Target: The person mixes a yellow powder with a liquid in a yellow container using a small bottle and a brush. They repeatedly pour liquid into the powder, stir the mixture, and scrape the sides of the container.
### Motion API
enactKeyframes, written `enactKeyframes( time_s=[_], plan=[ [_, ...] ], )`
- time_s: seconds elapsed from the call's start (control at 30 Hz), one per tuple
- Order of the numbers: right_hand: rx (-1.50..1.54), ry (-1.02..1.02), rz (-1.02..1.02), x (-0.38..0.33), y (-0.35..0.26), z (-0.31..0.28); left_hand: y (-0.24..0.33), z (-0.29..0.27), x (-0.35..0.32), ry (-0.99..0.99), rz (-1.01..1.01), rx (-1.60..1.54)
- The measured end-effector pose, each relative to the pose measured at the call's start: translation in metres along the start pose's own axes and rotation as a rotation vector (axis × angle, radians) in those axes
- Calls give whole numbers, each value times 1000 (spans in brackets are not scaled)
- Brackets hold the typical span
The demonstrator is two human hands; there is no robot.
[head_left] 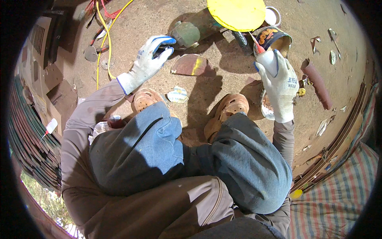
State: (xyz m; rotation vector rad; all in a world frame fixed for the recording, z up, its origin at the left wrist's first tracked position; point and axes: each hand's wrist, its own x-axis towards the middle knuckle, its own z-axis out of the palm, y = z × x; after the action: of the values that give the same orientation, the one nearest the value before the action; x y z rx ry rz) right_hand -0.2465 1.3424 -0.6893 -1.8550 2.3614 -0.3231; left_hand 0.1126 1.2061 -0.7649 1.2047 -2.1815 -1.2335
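I squat on a dirt floor, both hands in white knit gloves with blue fingertips. My left hand [149,59] reaches forward and grips the dark rear handle of a green power tool [187,34] lying on the ground. My right hand [278,81] holds a white squeeze bottle [267,59] with a thin red nozzle pointing up toward a round yellow disc [236,14]. A brown semicircular sheet [191,65] lies flat between my hands.
An open tin can [274,40] and a loose lid [272,16] sit by the disc. Yellow and red cables [104,36] run at the upper left. A brown roll [318,85] lies right. Another small bottle [51,126] lies far left; striped cloth [338,199] lower right.
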Motion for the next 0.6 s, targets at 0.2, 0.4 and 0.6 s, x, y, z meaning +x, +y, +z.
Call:
enactKeyframes(
  time_s=[0.2, 0.4, 0.6],
  plan=[
    [12, 26, 35, 4, 5, -1, -4, 0, 7, -1, 18, 30],
    [186, -36, 23, 7, -22, 7, -5, -4, 7, -20, 74, 127],
    [197, -17, -84, 26, -46, 26, -4, -4, 8, -21, 72, 76]
  ],
)
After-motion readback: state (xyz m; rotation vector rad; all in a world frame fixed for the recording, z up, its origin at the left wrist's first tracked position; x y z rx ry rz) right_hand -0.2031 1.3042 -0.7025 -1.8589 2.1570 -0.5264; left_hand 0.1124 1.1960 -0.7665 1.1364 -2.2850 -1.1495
